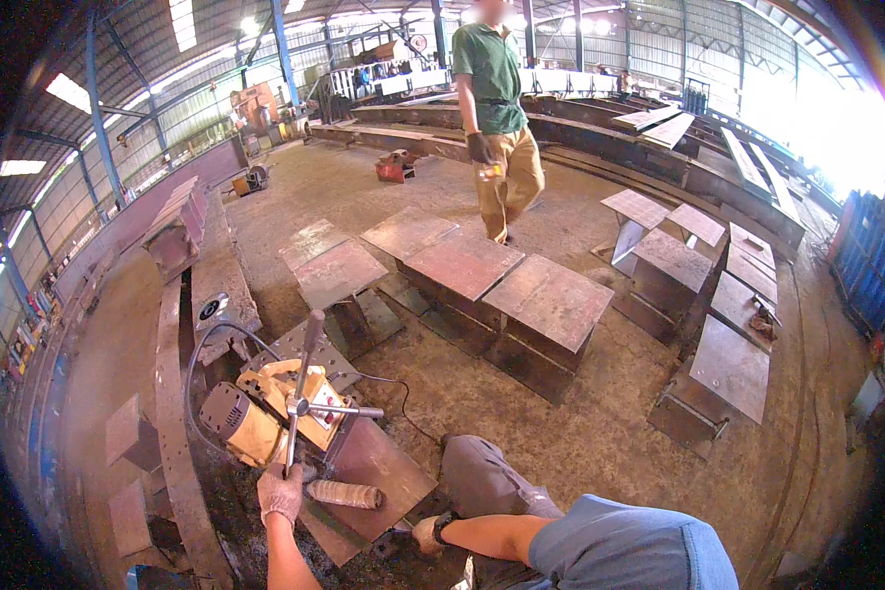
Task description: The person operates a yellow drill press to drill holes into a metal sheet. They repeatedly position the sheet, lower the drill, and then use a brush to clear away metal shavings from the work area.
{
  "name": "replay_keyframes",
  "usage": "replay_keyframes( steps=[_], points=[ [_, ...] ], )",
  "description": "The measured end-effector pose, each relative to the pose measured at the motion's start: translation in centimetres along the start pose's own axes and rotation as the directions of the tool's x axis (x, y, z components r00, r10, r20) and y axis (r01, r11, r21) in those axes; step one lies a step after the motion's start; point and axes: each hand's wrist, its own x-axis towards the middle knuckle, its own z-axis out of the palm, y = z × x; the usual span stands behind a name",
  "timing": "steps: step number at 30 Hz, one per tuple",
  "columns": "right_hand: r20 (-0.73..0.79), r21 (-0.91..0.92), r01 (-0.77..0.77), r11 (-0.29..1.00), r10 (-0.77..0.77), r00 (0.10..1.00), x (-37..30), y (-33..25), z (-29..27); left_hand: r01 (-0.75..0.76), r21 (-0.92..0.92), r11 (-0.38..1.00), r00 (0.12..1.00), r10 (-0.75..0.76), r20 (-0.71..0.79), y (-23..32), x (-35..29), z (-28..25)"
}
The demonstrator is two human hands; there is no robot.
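A yellow-and-grey portable drill press [280,403] stands on a steel beam in front of me. My left hand [281,494], in a pale glove, is closed around the lower spoke of its feed handle [303,405]. Beside that hand a ribbed, pale brown cylinder [345,494] lies over the reddish steel plate [388,467]. My right hand [428,534], below a dark wristband, is curled at the plate's near edge. Its fingers are partly hidden, and what they hold cannot be made out. A black cable [403,393] runs from the drill toward my knee.
Several short steel beam pieces [551,300] stand on the floor ahead, with more [728,369] to the right. A long beam [177,423] runs along my left. A person in a green shirt [492,84] is beyond the pieces. Long girders [600,128] lie farther back.
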Motion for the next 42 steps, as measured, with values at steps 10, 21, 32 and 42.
replay_keyframes(
  steps=[10, 21, 32, 42],
  points=[
    [0.013, 0.062, -0.046, 0.997, 0.046, 0.999, -0.1, 2.8, 0.4, -0.05, 0.004, 0.999, 0.999, 0.05, -0.004, 1.0, 0.5, 1.3],
    [-0.009, 0.033, -0.023, 0.999, 0.023, 1.0, -1.7, 0.9, -0.8, -0.038, 0.027, 0.999, 0.999, 0.038, -0.011, -1.2, 1.2, 1.6],
    [0.115, 0.162, 0.105, 0.981, -0.125, 0.986, 2.3, 9.3, 0.9, -0.096, -0.088, 0.991, 0.995, 0.097, 0.002, 1.6, 0.9, 2.3],
    [-0.099, -0.093, -0.134, 0.987, 0.124, 0.987, -7.1, -6.3, -3.9, -0.029, 0.057, 0.998, 0.999, 0.031, -0.037, -2.4, 0.6, 0.4]
  ],
)
